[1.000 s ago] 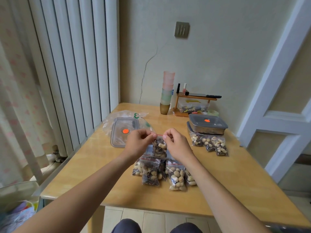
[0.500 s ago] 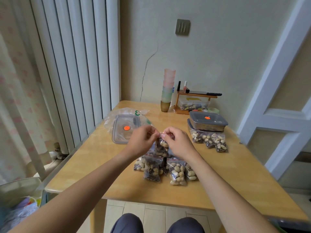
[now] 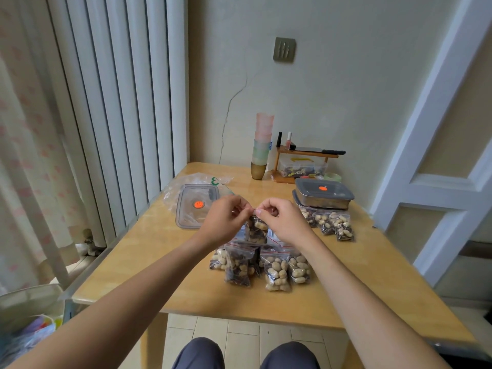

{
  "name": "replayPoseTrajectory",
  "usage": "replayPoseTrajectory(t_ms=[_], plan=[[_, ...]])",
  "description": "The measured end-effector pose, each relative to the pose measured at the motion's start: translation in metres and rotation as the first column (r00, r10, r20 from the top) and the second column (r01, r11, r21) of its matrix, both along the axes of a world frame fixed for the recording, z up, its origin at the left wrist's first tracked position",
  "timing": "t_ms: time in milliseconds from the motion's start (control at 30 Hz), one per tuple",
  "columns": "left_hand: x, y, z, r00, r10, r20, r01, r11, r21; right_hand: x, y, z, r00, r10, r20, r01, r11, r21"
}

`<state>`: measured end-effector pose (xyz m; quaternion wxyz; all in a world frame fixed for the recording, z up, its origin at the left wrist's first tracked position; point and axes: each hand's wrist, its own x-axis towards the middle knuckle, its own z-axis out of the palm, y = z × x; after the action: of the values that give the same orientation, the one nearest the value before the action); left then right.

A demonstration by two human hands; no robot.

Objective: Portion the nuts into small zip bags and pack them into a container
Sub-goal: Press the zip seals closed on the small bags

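We see both hands raised above the wooden table [image 3: 359,275], pinching the top edge of one small zip bag of nuts [image 3: 256,230]. Left hand [image 3: 223,222]: fingers curled, thumb and forefinger clamped on the seal. Right hand [image 3: 282,222]: same pinch, fingertips nearly touching the left's. Bag hangs just above the pile of filled bags [image 3: 266,265]. Lidded steel container [image 3: 323,197] sits right of the hands; a clear lid [image 3: 195,205] left. Versus one second ago: the pinch points have closed together.
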<state>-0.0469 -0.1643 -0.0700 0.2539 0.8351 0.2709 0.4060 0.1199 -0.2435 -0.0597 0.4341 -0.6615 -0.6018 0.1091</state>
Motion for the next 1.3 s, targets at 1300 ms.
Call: replayPoseTrajectory(t_ms=[1300], plan=[[0.027, 0.016, -0.062, 0.967, -0.027, -0.253, 0.076, 0.98, 0.186, 0.199, -0.017, -0.101, 0.56, -0.775, -0.291, 0.737, 0.627, -0.252]])
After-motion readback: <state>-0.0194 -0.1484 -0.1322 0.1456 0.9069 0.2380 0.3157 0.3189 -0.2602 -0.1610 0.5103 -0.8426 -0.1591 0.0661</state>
